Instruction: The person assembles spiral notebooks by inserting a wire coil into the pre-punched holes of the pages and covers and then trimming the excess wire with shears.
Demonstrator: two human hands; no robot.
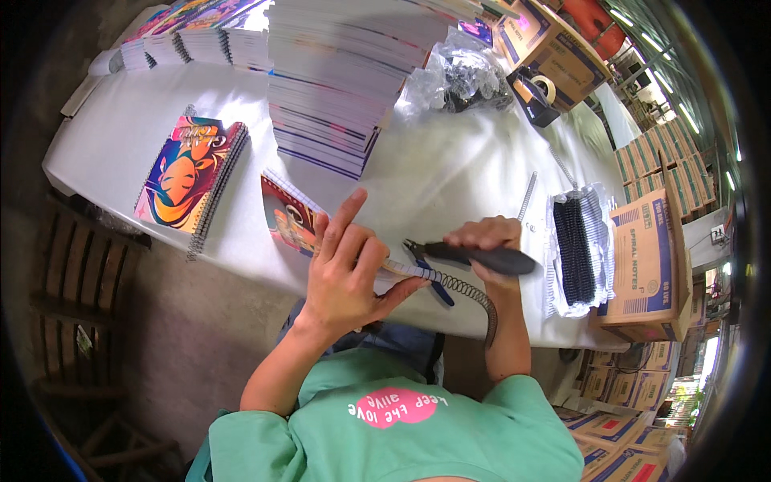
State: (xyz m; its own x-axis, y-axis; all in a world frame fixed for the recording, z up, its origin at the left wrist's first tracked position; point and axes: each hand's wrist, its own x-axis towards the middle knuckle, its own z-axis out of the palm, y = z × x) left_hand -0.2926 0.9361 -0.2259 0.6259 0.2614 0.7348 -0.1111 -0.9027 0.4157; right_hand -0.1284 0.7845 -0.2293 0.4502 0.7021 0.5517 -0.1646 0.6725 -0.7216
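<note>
My left hand (pixel 345 273) is over a notebook (pixel 291 215) with a colourful cover, its index finger raised and its thumb along the bound edge. The hand hides the middle of the notebook. From the notebook's right end runs a dark spiral coil (pixel 462 286), which bends down past the table edge beside my right forearm. My right hand (pixel 486 239) is closed round a tool with a thick black handle (pixel 506 261). Against its left end lies a small metal tip, and a blue handle (pixel 442 295) shows below; whether these belong to the same tool I cannot tell.
A finished-looking spiral notebook (pixel 181 173) lies at left. Behind stands a tall stack of unbound books (pixel 321 104). At right are a pack of black coils (pixel 573 249), loose coils (pixel 528 195), a carton (pixel 642 265), a tape dispenser (pixel 534 96) and crumpled plastic (pixel 458 76).
</note>
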